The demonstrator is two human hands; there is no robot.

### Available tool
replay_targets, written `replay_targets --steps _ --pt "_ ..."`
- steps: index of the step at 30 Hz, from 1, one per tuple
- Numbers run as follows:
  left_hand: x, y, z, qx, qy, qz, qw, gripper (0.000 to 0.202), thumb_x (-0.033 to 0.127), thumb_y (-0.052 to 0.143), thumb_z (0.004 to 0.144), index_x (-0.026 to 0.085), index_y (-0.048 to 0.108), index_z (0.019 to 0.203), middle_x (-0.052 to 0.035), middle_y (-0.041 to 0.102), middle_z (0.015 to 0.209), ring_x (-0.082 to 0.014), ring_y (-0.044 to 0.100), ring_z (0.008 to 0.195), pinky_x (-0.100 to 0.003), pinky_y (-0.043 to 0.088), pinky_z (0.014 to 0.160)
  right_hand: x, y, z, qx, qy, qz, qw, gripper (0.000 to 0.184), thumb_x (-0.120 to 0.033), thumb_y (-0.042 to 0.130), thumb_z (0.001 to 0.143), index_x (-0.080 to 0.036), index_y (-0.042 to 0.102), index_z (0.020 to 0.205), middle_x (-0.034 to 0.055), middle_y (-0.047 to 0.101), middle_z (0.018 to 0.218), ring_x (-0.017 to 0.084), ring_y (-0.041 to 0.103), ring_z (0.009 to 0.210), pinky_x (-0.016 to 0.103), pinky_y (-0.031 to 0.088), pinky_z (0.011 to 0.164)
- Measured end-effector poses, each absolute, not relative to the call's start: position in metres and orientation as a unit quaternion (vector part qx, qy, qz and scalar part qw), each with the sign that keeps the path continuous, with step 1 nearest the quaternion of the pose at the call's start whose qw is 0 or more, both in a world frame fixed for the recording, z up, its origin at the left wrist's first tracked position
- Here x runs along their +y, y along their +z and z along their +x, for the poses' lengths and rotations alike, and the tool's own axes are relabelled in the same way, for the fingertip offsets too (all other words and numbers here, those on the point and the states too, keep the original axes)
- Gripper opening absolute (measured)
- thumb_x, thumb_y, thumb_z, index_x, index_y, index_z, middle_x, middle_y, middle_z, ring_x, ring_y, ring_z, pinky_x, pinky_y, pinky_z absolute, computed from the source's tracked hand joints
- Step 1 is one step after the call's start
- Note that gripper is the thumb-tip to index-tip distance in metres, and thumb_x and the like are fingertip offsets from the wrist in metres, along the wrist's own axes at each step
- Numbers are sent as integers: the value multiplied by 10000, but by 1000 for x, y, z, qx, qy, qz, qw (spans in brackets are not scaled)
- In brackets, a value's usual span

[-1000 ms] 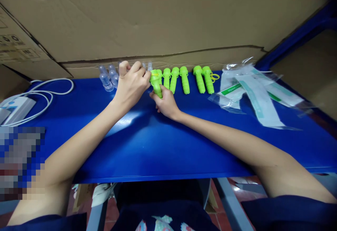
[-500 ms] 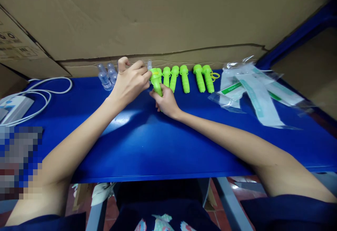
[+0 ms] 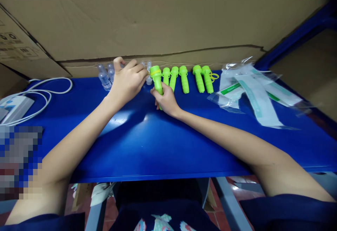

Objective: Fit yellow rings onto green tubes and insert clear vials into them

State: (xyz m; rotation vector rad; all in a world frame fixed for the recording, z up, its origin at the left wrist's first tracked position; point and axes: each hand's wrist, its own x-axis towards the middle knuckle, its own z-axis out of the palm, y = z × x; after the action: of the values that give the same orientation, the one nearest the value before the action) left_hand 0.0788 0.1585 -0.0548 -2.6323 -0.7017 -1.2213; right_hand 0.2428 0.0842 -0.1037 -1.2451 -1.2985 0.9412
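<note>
Cardboard wall point(image 3: 163, 17) behind, blue worktop point(image 3: 158, 147) below. On the far right, clear packets point(image 3: 259, 101) hold flat white strips with green print. Hands: the right hand point(image 3: 167, 99) is wrapped around the handle of the held green flashlight point(image 3: 157, 83), just above the worktop's rear half. The left hand point(image 3: 129, 78) has its fingers curled beside the flashlight head; can't tell if they pinch anything, as the tips are hidden. Change: the left hand has slid slightly left and the flashlight stands more upright, so its head is now plainly exposed, yellow band point(image 3: 156, 73) around it. Five other green flashlights point(image 3: 184, 80) line the back. Clear bottles point(image 3: 104, 78) partly behind the left hand; contents unreadable.
</note>
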Motion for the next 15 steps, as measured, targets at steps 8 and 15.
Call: replay_targets --steps 8,15 --pt "133 -34 84 -380 -330 -864 -2 293 410 512 1045 238 748 1069 -84 801 1128 -309 677 1190 -559 351 1141 86 -107 244 -560 437 -428 559 423 -586 699 941 -253 466 1058 -110 547 549 95 517 359 213 442 347" --pt "124 -32 95 -410 -305 -849 -135 347 367 598 1008 193 672 1299 -114 764 1298 -271 719 1183 -460 414 1116 85 -112 242 -541 456 -389 590 617 -642 775 860 -297 296 1038 -126 605 712 93 548 362 236 494 337"
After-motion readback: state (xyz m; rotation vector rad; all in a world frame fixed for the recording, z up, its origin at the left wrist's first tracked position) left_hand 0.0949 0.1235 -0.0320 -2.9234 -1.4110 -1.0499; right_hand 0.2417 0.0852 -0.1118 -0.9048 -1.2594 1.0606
